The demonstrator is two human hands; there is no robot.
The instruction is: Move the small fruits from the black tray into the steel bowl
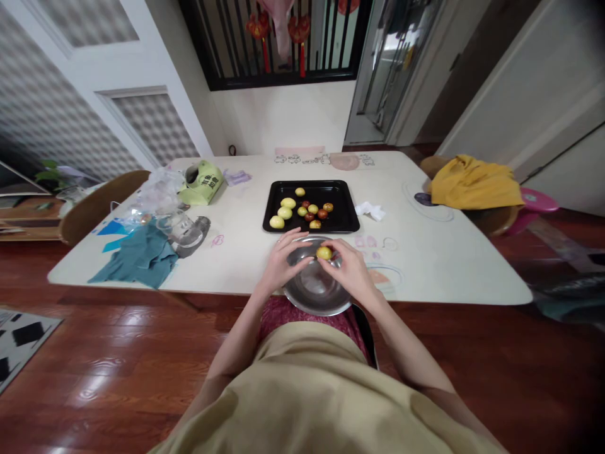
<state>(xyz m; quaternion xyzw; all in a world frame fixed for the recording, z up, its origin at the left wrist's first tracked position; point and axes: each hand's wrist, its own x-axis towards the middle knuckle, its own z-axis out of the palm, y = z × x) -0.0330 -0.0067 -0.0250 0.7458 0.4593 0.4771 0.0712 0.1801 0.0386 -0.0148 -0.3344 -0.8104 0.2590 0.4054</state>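
White table (pixel 246 265): right hand (pixel 347 268) holds fruit (pixel 324 253) over bowl (pixel 314 290)

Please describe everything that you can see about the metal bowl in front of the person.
The metal bowl is round, looks like polished steel, and shines with grey reflections inside. It stands upright at the near edge of the white table, partly over the edge, just in front of the black tray. Its inside looks empty. The left hand rests on its left rim. The right hand lies over its right rim and holds a small yellow-green fruit above the far rim.
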